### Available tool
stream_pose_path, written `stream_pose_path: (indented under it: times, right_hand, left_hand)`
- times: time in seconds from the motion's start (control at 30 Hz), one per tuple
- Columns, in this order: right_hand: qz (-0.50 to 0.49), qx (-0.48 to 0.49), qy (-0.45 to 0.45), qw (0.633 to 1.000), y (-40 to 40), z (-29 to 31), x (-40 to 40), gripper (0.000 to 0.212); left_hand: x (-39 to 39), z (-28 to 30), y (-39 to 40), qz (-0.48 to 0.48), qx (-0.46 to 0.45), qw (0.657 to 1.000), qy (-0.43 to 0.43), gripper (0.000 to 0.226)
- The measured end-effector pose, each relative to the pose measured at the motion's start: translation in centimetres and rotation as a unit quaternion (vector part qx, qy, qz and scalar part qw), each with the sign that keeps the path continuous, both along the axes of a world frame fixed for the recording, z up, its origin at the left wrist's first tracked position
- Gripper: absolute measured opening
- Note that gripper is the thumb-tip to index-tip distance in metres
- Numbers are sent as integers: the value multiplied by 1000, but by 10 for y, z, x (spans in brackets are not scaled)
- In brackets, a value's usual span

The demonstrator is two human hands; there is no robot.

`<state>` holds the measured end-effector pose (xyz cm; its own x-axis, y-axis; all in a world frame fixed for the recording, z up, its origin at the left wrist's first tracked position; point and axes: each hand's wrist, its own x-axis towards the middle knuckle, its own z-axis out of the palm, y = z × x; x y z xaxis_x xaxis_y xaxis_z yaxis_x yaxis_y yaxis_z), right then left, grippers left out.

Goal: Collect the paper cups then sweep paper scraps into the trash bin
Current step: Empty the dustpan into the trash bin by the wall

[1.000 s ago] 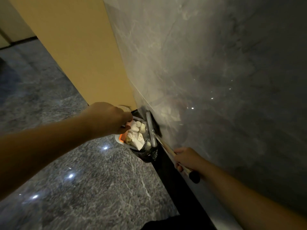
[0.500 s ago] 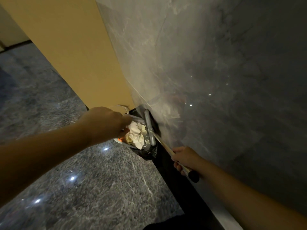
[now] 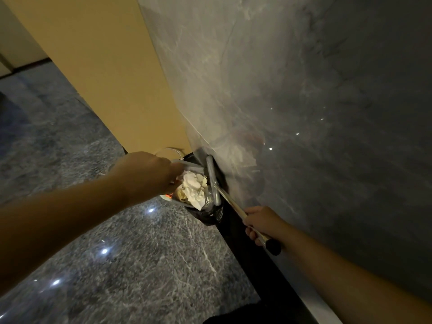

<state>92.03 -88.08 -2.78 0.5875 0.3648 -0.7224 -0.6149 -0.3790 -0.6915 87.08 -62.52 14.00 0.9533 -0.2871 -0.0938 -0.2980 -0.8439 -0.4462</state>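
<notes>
Now less orange dustpan (image 3: 168,196) showing under left hand (image 3: 149,175) (scraps (image 3: 192,189) bunched).

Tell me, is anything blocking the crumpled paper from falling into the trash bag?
Nothing visible blocks it. The crumpled paper lies in the dustpan, right over the black trash bag by the wall. The left hand reaches to the pan's near edge, beside the paper, and the right hand grips the long handle.

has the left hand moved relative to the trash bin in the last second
No clear move. The left hand stays at the near rim of the trash bin, gripping something there; the whole view drifted slightly, hand and bin together.
</notes>
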Motion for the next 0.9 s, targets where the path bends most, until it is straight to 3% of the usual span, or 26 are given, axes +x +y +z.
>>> stream_pose_path:
  times: [0.13,0.3,0.43,0.57,0.7,0.9]
  right_hand:
    - [-14,0,25,1000,1,-1,0,18]
    - [-11,-6,33,999,4,-3,1,16]
    - [-12,-4,39,999,5,-5,1,18]
    - [-11,-8,35,999,7,-2,0,18]
    - [-24,2,42,999,7,5,1,18]
    - [-10,-5,44,999,4,14,1,16]
  left_hand:
    - [-3,11,6,10,-20,1000,-20,31]
    - [-14,10,5,3,22,1000,-2,34]
    - [-20,19,16,36,-10,999,-31,33]
    - [-26,9,7,24,23,999,-2,33]
    - [-23,17,11,56,-13,997,-48,33]
    - [-29,13,11,24,-16,999,-32,33]
